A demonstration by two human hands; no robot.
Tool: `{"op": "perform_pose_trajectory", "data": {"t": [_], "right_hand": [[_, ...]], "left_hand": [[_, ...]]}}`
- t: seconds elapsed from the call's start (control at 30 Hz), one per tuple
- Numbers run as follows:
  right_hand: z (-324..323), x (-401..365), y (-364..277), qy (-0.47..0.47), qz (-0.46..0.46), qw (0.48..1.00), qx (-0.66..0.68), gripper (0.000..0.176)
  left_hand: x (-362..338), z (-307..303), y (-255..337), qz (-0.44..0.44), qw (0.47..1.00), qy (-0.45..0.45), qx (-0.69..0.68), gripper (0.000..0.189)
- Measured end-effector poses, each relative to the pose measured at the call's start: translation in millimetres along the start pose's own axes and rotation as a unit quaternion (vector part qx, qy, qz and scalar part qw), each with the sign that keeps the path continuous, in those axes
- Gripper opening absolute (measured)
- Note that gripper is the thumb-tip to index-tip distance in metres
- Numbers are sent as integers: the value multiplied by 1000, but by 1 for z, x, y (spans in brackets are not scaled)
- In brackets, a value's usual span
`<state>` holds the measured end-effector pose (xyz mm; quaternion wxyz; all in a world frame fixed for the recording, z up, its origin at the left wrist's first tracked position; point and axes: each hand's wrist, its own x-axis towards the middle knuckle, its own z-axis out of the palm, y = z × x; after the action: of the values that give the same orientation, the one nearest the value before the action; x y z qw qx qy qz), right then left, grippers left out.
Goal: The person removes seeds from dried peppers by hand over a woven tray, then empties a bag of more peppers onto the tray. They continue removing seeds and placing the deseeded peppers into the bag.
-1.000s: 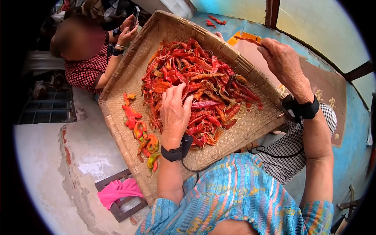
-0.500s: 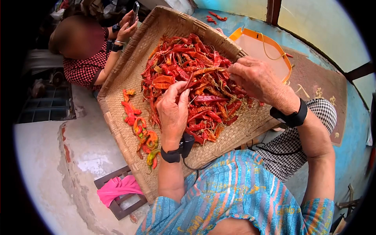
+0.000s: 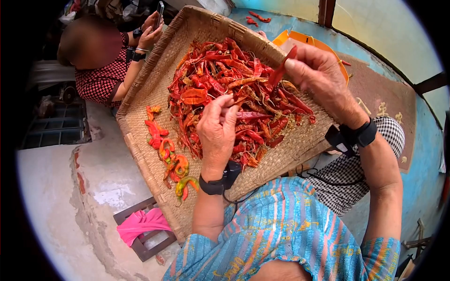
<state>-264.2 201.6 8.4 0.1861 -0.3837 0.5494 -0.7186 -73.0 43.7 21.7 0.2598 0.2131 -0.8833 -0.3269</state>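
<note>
A woven tray (image 3: 140, 140) holds a heap of dried red chillies (image 3: 215, 79), with a row of orange, red and green chillies (image 3: 174, 159) along its left side. Over the right part of the heap, my right hand (image 3: 323, 75) pinches a long red chilli (image 3: 281, 70) between thumb and fingers. My left hand (image 3: 218, 131) is over the heap's lower middle, its thumb and fingertips closed together; what they hold, if anything, is too small to make out.
Another person (image 3: 103, 65) at the upper left holds a phone (image 3: 160, 14). Behind the tray is an orange-rimmed container (image 3: 344, 70). A few red chillies (image 3: 258, 18) lie on the blue surface. A pink cloth (image 3: 143, 227) hangs over a dark wooden frame (image 3: 150, 253).
My right hand has risen slightly and turned, now showing a long red chilli in its pinch. My left hand has shifted a little right, and the chilli seen at its fingertips no longer shows there.
</note>
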Motion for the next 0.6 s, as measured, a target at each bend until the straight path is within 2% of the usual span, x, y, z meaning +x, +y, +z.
{"op": "perform_pose_trajectory", "data": {"t": [0.07, 0.13, 0.17, 0.2, 0.23, 0.27, 0.33, 0.4, 0.43, 0.47, 0.53, 0.6], "right_hand": [[-27, 8, -1, 51, -53, 985, -158, 18], [-43, 14, 3, 82, -102, 961, -244, 16], [-49, 15, 7, 102, -89, 944, -302, 16], [-51, 14, 8, 101, -90, 944, -302, 16], [-52, 13, 10, 111, -72, 916, -378, 16], [-53, 12, 11, 119, -53, 882, -453, 17], [-48, 10, 14, 107, -72, 876, -465, 17], [-35, 7, 15, 77, -108, 866, -482, 20], [-26, 4, 9, 25, -97, 899, -426, 18], [-16, 1, 8, 25, -98, 899, -426, 18], [4, -4, 7, -98, -122, 941, -301, 19], [20, -8, -1, -152, -119, 941, -279, 22]], "left_hand": [[7, -12, -11, 38, 987, -12, 155, 22], [10, -13, -18, 48, 983, -43, 174, 24], [10, -11, -24, 48, 983, -43, 175, 24], [11, -8, -29, 86, 972, -42, 214, 23], [11, -6, -32, 123, 959, -41, 252, 22], [11, -5, -32, 124, 959, -40, 251, 22], [11, -4, -28, 74, 972, -41, 219, 19], [10, -6, -21, 76, 974, -35, 211, 16], [9, -7, -19, 58, 985, -31, 159, 15], [9, -7, -16, 42, 993, -27, 106, 14], [8, -5, -3, 55, 996, -19, 73, 15], [9, -1, 9, 68, 997, -11, 39, 15]]}}
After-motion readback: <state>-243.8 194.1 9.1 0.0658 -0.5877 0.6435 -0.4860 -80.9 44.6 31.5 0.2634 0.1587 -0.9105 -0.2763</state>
